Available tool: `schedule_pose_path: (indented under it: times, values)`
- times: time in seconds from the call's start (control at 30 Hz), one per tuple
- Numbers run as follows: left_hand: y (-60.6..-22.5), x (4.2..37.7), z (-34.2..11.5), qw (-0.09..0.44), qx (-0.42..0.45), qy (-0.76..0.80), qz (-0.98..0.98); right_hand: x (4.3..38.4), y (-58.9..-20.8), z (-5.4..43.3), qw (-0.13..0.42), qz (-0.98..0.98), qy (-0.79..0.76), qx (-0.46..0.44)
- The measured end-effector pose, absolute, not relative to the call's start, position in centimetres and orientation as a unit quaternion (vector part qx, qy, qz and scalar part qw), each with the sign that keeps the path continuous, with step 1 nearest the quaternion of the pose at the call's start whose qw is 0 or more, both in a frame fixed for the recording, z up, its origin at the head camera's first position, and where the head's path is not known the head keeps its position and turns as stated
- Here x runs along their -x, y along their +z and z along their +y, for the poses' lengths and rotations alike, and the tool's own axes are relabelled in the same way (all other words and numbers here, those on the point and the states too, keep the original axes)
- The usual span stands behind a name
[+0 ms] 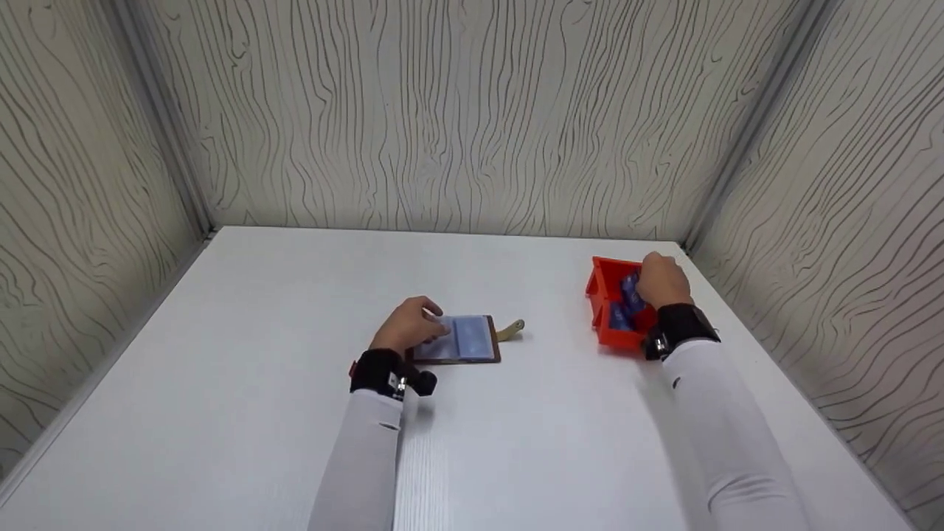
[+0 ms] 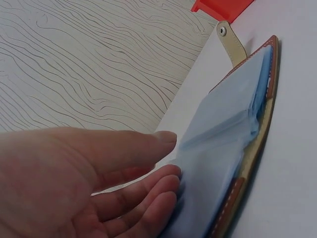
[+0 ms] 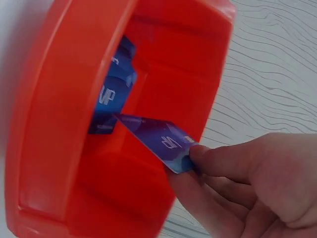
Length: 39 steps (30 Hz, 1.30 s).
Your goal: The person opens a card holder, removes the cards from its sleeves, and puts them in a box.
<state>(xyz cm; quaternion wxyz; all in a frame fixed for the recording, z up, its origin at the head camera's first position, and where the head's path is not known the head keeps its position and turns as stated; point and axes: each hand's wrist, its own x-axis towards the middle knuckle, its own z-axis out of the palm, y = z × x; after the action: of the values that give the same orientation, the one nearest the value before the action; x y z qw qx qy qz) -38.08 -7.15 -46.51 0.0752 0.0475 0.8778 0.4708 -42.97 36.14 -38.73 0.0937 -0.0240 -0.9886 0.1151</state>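
Inside the red bin [image 1: 619, 340], blue cards [image 3: 110, 99], right grip [image 1: 662, 280] pinching 1 purple-blue card [image 3: 161, 141], left grip [image 1: 405, 324] loosely parted at sleeved wallet [image 1: 474, 338]

A free lane separates strap [image 1: 510, 331] and red bin [image 1: 618, 339].

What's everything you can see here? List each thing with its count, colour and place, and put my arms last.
Card holder: one, brown with clear bluish sleeves, open on the table
Snap strap: one, tan, at the holder's right edge
Bin: one, red, right side of the table
Loose cards: count unclear, blue, inside the bin
Held card: one, blue-purple, pinched in the right hand
Table: one, white, under everything
Wall panels: three, pale with dark grain lines, left, back and right
Corner posts: two, grey, between panels
Wristbands: two, black, one per wrist
Sleeves: two, whitish, on the arms
Left hand: one, bare, at the holder
Right hand: one, bare, at the bin
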Motion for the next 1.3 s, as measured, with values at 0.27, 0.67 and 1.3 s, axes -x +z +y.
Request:
schedule_pose_path:
  times: [0.27, 0.67, 1.3]
  values:
    - [-46.2, 37.9, -6.9, 0.084, -0.033, 0.473, 0.876, 43.4, -40.5, 36.2, 0.041, -0.992, 0.116, 0.029]
    - [-46.5, 38.2, -7.1, 0.075, -0.044, 0.474, 0.876, 44.1, -42.3, 34.6, 0.097, -0.993, 0.058, 0.041]
    - [-46.3, 37.9, -7.0, 0.085, -0.035, 0.473, 0.876, 44.0, -41.1, 35.2, 0.11, -0.993, 0.034, -0.015]
